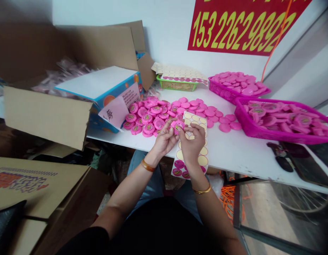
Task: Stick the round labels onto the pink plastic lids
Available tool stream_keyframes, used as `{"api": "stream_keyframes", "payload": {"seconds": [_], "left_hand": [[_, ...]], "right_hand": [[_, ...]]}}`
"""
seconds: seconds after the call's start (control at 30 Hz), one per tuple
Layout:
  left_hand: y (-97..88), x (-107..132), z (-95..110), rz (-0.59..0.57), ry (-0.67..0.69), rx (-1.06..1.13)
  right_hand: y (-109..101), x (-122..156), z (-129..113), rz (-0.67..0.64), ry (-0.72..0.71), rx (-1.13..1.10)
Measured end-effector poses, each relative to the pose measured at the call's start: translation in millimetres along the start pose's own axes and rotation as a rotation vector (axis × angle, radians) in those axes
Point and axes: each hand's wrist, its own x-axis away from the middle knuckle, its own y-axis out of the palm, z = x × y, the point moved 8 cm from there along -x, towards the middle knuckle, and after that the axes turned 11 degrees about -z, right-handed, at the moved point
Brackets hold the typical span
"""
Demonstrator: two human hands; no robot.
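Between my two hands is a round pink plastic case (pixel 177 126) with a printed round label on its face. My left hand (pixel 164 139) grips it from the left with thumb and fingers. The thumb and fingers of my right hand (pixel 192 141) close on its right side. Under my right hand lies a sticker sheet (pixel 203 151), with bare cream circles over most of it and several pink round stickers at its near end, which hangs past the table edge. A heap of labelled pink cases (pixel 148 118) sits just beyond my left hand, and plain pink discs (pixel 209 111) spread to its right.
Two magenta baskets (pixel 245 132) of pink parts stand at the right. A green basket (pixel 177 85) with sticker sheets is at the back. Open cardboard boxes (pixel 47 117) crowd the left. A phone (pixel 307 163) and keys (pixel 279 152) lie near the white table's (pixel 219 150) right front edge.
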Motion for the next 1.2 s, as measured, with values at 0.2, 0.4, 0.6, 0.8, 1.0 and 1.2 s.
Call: {"api": "stream_keyframes", "payload": {"seconds": [0.2,0.4,0.6,0.8,1.0,1.2], "left_hand": [[-6.2,-1,-3,0.033,0.026,0.02],[-3.4,1,-12,0.004,-0.007,0.026],[-10.1,-20,18,0.084,0.047,-0.484],[-8.2,-76,118,0.176,0.347,-1.439],[1.3,-12,50,0.138,-0.057,-1.379],[13.2,35,-47,0.003,-0.535,-0.518]], "right_hand": [[0,4,10,0.018,0.098,-0.066],[17,0,25,-0.133,0.155,-0.256],[8,-5,50,-0.138,0.209,-0.267],[-32,-6,78,-0.178,0.208,-0.14],[-56,6,94,-0.16,0.233,-0.12],[-62,14,93,0.005,0.211,-0.223]]}}
